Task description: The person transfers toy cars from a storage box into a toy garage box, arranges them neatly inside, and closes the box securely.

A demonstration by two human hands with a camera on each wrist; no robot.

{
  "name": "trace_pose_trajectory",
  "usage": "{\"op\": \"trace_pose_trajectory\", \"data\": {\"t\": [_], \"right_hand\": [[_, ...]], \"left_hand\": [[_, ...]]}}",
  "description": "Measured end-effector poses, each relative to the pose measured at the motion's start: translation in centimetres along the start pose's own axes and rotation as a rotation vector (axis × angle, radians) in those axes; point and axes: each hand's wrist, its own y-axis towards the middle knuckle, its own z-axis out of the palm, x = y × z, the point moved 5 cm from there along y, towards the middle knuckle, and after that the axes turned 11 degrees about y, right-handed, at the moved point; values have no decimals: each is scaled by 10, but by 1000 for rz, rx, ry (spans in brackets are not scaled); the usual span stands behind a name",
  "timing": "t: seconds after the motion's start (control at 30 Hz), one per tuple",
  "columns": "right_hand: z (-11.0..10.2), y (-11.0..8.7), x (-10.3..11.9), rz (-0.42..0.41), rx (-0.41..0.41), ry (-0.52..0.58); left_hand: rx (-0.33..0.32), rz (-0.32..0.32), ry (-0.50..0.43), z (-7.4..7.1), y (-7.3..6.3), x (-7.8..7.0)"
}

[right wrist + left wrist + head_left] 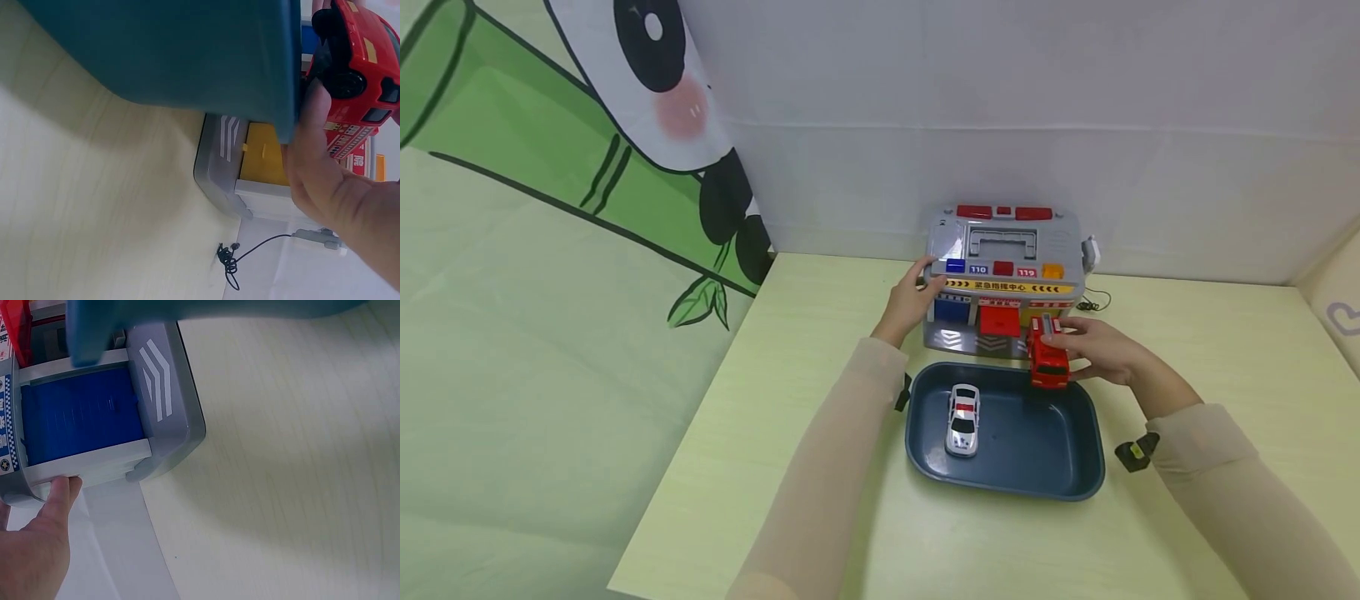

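Observation:
A grey toy emergency station (1000, 250) with blue, red and yellow doors stands against the back wall. Its red door (999, 321) sticks outward. My left hand (910, 304) touches the station's left side, fingers fairly straight; in the left wrist view the fingertips (59, 487) rest on the white side wall beside the blue door (84, 412). My right hand (1101, 354) holds a red toy fire truck (1048, 354) between thumb and fingers, above the tray's back rim and before the yellow door (262, 153). The truck's wheels show in the right wrist view.
A dark blue tray (1022, 450) sits in front of the station, with a white toy police car (962, 419) inside at the left. A thin black cable (1093, 302) lies coiled to the station's right. The pale table (820, 375) meets a white cloth wall (850, 183).

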Motion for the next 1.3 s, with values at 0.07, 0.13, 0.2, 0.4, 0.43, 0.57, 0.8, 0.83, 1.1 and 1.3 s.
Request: {"op": "trace_pose_trajectory", "data": {"t": [0.07,0.13,0.2,0.4,0.43,0.57,0.8,0.83,1.1,1.3], "right_hand": [[-1,2,0,-4,3,-2],[-3,4,1,-6,6,-2],[-4,5,1,-5,8,-2],[-2,8,2,1,7,14],[-1,8,2,0,6,15],[0,8,2,-5,14,6],[1,9,-3,15,23,1],[1,9,-3,15,25,-1],[6,8,-6,31,48,15],[9,7,-6,27,74,24]], "left_hand": [[-3,1,1,0,0,0],[-7,4,2,0,0,-1],[-8,6,2,-1,-1,-1],[-13,11,7,-1,-2,-4],[-14,13,8,-2,-2,-4],[-19,20,9,-3,-3,-5],[-12,9,12,-3,-2,-3],[-11,8,13,-3,-3,-3],[-3,10,29,-4,-5,-3],[10,18,42,-4,-5,-3]]}}
